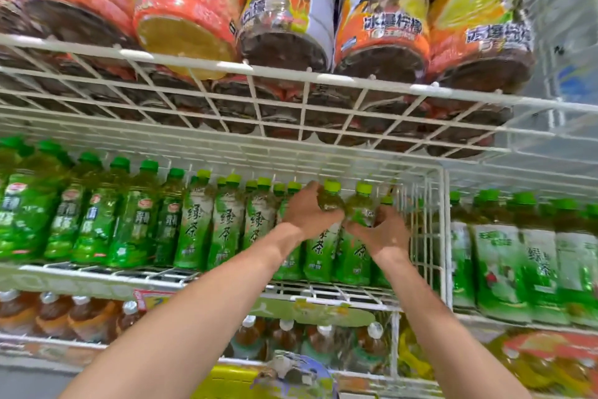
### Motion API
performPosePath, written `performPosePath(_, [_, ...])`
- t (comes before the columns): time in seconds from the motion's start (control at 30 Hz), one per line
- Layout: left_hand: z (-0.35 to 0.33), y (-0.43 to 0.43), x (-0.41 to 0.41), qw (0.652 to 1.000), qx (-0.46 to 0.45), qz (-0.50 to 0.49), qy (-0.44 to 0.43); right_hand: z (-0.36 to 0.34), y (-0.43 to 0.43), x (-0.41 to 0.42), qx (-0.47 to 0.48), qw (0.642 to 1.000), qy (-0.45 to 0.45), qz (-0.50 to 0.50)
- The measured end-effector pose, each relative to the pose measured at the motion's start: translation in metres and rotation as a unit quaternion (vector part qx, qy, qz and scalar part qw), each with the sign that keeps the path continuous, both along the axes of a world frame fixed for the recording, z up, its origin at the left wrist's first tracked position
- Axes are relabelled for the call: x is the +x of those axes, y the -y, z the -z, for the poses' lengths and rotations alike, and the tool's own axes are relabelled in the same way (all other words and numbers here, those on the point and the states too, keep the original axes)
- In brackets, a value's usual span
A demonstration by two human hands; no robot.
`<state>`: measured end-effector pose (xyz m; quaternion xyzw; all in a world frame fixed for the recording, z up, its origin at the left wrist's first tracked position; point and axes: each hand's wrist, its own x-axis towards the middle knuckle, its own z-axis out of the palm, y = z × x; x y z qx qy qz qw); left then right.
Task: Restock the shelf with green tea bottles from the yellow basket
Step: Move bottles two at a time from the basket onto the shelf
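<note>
Wire shelf (226, 282), right end: left hand (307, 209) and right hand (386, 230) each closed around a green tea bottle (330, 201) neck; crowded row risks toppling neighbours.

Single head view, close to wire shelf (207, 274), tilted upward, seeing upper shelf's underside (291, 107).

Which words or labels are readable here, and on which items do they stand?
"绿茶": on the green tea bottles in the middle shelf row.
"冰爆柠檬": on an orange-labelled bottle on the top shelf.
Dark green bottles at left: labels too blurred to read.
Price tag on the shelf edge: unreadable.
</note>
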<state>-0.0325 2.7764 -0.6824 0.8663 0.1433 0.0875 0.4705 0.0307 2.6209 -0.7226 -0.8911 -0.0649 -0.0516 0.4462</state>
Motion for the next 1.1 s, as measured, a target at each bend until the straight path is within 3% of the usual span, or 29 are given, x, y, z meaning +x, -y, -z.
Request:
performPosePath(0.43, [-0.007,-0.017,0.039,0.986,0.147,0.032,-0.067,0.011,0.011,0.02,-0.023,0.992,-0.02,-0.121])
performPosePath(0.83, [0.001,-0.019,0.057,0.97,0.207,0.067,-0.108,0.013,0.012,0.017,-0.033,0.994,-0.006,-0.107])
performPosePath(1.1, [0.01,-0.013,0.039,0.97,0.233,0.03,-0.069,0.011,0.008,0.011,-0.045,0.993,-0.021,-0.105])
